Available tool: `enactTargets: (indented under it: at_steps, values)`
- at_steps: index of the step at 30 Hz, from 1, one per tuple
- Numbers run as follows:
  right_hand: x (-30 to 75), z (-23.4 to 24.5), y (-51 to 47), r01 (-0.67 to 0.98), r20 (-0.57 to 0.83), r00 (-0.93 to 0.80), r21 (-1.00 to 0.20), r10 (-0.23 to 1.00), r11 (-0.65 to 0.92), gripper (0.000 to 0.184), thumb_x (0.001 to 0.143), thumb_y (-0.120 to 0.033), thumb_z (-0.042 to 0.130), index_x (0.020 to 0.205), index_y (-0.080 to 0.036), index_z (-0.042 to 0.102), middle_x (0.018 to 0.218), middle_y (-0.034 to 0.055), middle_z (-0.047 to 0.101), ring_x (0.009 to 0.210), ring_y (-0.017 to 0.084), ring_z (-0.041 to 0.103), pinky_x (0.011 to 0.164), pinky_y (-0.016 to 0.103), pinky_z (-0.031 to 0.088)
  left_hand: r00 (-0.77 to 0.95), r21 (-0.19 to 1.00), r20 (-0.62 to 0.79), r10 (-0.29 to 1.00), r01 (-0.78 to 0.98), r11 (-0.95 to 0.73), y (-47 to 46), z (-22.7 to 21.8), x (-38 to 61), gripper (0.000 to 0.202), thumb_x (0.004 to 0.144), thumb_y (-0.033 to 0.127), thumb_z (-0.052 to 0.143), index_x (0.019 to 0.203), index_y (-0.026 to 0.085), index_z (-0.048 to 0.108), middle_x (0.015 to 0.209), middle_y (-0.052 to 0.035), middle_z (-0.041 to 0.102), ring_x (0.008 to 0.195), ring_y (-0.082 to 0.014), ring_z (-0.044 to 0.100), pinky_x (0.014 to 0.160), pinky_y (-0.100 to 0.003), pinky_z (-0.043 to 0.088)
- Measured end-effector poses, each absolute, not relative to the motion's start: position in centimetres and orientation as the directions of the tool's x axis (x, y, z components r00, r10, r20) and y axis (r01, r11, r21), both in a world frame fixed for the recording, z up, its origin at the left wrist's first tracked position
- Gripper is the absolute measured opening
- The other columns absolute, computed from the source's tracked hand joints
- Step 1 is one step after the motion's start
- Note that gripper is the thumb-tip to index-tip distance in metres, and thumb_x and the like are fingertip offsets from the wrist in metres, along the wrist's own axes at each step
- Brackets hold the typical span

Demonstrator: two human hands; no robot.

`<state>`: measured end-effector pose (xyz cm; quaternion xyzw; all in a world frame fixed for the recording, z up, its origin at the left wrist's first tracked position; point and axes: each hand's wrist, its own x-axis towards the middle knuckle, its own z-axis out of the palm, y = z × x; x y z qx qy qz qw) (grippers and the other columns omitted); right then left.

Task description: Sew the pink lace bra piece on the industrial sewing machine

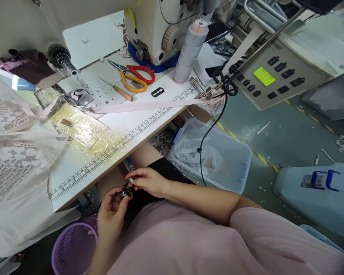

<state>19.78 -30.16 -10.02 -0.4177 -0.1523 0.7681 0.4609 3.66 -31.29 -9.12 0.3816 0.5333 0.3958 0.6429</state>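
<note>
Pink shirt nearest. Left hand pinches dark metal part, right hand pinches pale piece; close together, likely for fine control.

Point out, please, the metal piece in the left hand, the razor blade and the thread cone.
Metal piece (pixel 125 191), head view: its shiny face.
Razor blade (pixel 157 93), head view: its black body.
Thread cone (pixel 190 53), head view: middle of its wound side.

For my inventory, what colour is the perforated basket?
The perforated basket is purple; see the head view.
</note>
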Motion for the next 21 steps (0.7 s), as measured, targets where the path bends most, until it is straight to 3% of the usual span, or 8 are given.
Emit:
enactTargets:
  at_steps: [6, 11, 14, 17, 19, 21]
  values:
    - [19.5, -9.8, -30.1, -0.699, -0.528, -0.310, -0.437, 0.791, -0.566, 0.025, 0.060, -0.024, 0.075, 0.080, -0.013, 0.065, 0.081, 0.0038, 0.066, 0.071, 0.011, 0.063, 0.055, 0.019, 0.039, 0.116, 0.814, -0.511, 0.852, -0.254, 0.523, -30.7, -9.7, 3.9, 0.038, 0.054, 0.034, 0.087, 0.081, 0.019, 0.065, 0.076, 0.0017, 0.069, 0.066, -0.0118, 0.067, 0.063, -0.020, 0.058]
    - [19.5, -9.6, -30.0, -0.681, -0.474, -0.377, -0.441, 0.796, -0.585, 0.032, 0.058, -0.027, 0.081, 0.083, -0.012, 0.066, 0.074, 0.0027, 0.066, 0.065, 0.010, 0.064, 0.047, 0.015, 0.034, 0.149, 0.716, -0.603, 0.784, -0.331, 0.614, -30.4, -9.8, 4.2, 0.039, 0.049, 0.030, 0.089, 0.080, 0.019, 0.068, 0.073, 0.0018, 0.068, 0.064, -0.0105, 0.066, 0.061, -0.019, 0.058]
    - [19.9, -10.0, -30.1, -0.628, -0.404, -0.379, -0.549, 0.833, -0.552, 0.037, 0.060, -0.031, 0.079, 0.090, -0.013, 0.066, 0.081, 0.0034, 0.067, 0.066, 0.010, 0.064, 0.046, 0.015, 0.035, 0.164, 0.678, -0.628, 0.761, -0.366, 0.638, -30.2, -9.8, 4.1, 0.040, 0.046, 0.028, 0.090, 0.079, 0.019, 0.069, 0.071, 0.0018, 0.069, 0.061, -0.0100, 0.065, 0.058, -0.018, 0.057]
    - [20.6, -10.5, -30.3, -0.506, -0.281, -0.367, -0.740, 0.887, -0.444, 0.038, 0.067, -0.027, 0.072, 0.101, -0.013, 0.064, 0.092, 0.0052, 0.067, 0.067, 0.009, 0.063, 0.059, 0.020, 0.045, 0.164, 0.654, -0.641, 0.750, -0.395, 0.646, -30.0, -9.8, 3.9, 0.041, 0.044, 0.028, 0.091, 0.076, 0.018, 0.068, 0.074, 0.0002, 0.070, 0.062, -0.0106, 0.065, 0.057, -0.018, 0.057]
    - [21.1, -10.6, -30.4, -0.338, -0.205, -0.344, -0.883, 0.916, -0.325, 0.040, 0.070, -0.021, 0.065, 0.110, -0.013, 0.060, 0.098, 0.0065, 0.067, 0.070, 0.008, 0.062, 0.065, 0.022, 0.048, 0.167, 0.641, -0.647, 0.744, -0.408, 0.650, -29.8, -9.7, 3.8, 0.040, 0.044, 0.029, 0.091, 0.075, 0.017, 0.068, 0.073, 0.0000, 0.070, 0.061, -0.0103, 0.065, 0.056, -0.016, 0.057]
    - [21.4, -10.3, -30.4, -0.115, -0.135, -0.315, -0.977, 0.939, -0.180, 0.044, 0.072, -0.016, 0.060, 0.116, -0.014, 0.055, 0.104, 0.0078, 0.066, 0.071, 0.009, 0.061, 0.061, 0.021, 0.047, 0.177, 0.630, -0.653, 0.736, -0.412, 0.658, -29.8, -9.6, 3.8, 0.041, 0.044, 0.029, 0.091, 0.076, 0.017, 0.069, 0.070, 0.0006, 0.069, 0.059, -0.0092, 0.064, 0.054, -0.015, 0.056]
